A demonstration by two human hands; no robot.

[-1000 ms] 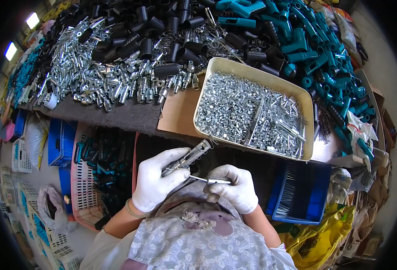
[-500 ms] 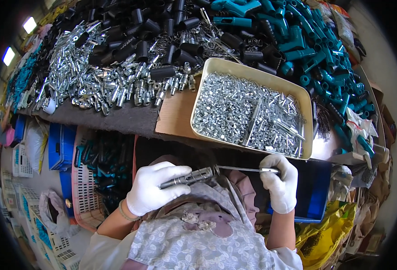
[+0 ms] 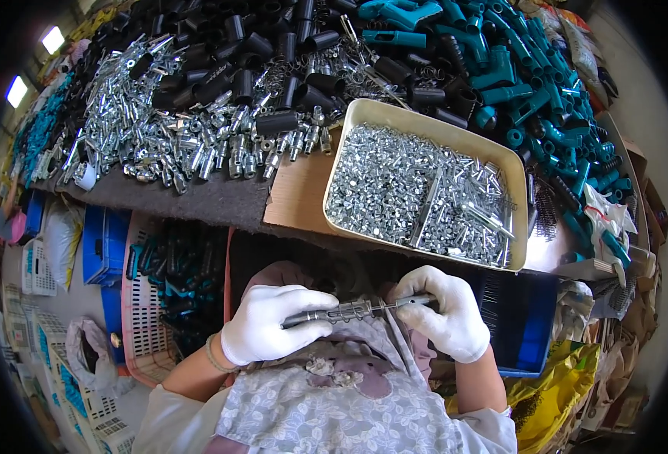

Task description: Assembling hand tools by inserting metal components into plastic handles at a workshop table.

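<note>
My left hand [image 3: 270, 321], in a white glove, is closed around a grey metal shaft [image 3: 315, 315] held level over my lap. A coil spring [image 3: 360, 309] sits around the shaft's right end. From the other side my gloved right hand [image 3: 449, 312] pinches a small silver metal piece [image 3: 417, 300] between thumb and fingers. A short length of thin rod shows between that piece and the spring end, in line with the shaft. How the rod sits inside the shaft is hidden.
On the table stands a cream tray [image 3: 521, 219] of small metal parts. Beyond it lie silver fittings [image 3: 220, 136], black tubes [image 3: 277, 122] and teal housings [image 3: 500, 68]. Below are a pink basket [image 3: 143, 325] to the left and a blue bin [image 3: 531, 325] to the right.
My right hand has moved left toward my left hand, and far less of the thin rod shows between them. My left hand has shifted slightly right and down, still gripping the shaft.
</note>
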